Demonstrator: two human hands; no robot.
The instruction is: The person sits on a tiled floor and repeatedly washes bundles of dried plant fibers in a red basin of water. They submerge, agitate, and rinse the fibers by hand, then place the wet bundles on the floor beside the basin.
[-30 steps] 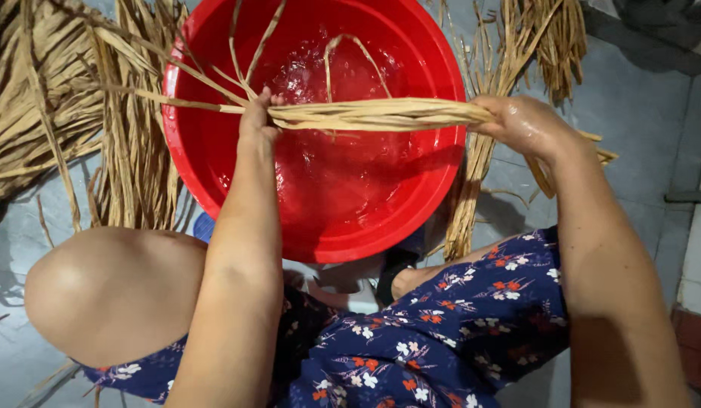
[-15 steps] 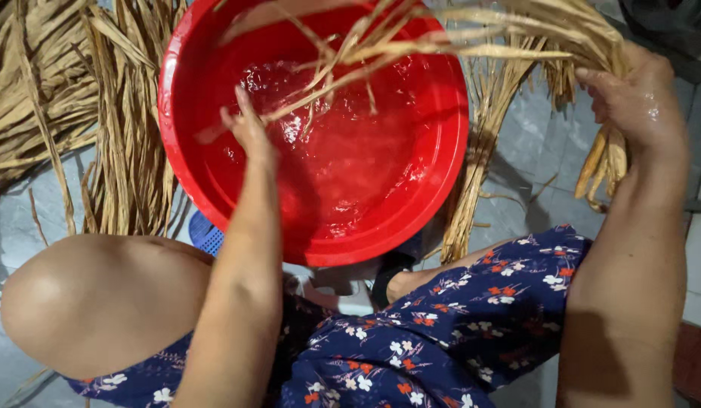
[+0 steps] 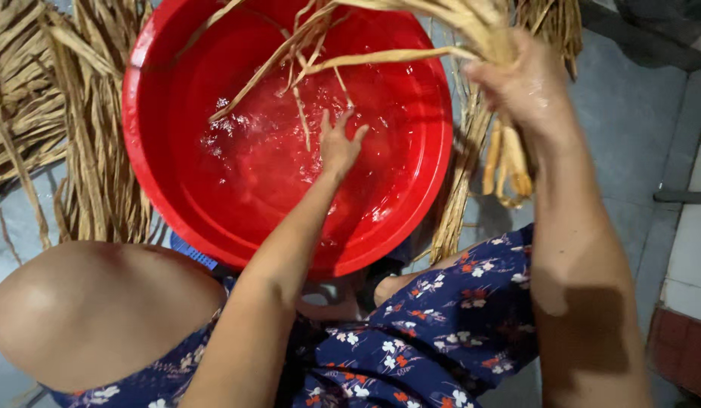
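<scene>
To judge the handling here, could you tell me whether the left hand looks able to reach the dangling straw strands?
Probably yes: the left hand is open over the red basin, just under the straw strands, with nothing between.

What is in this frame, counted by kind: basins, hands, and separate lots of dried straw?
Red basin with water: 1
Hands: 2, left hand open over the water, right hand gripping a straw bundle
Dried straw lots: 3, the held bundle, a pile on the floor at left, strands on the floor at right
Total: 6

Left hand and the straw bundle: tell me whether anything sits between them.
Nothing visible does. The left hand is open over the water in the red basin, just below loose strands of the straw bundle that the right hand grips.
</scene>
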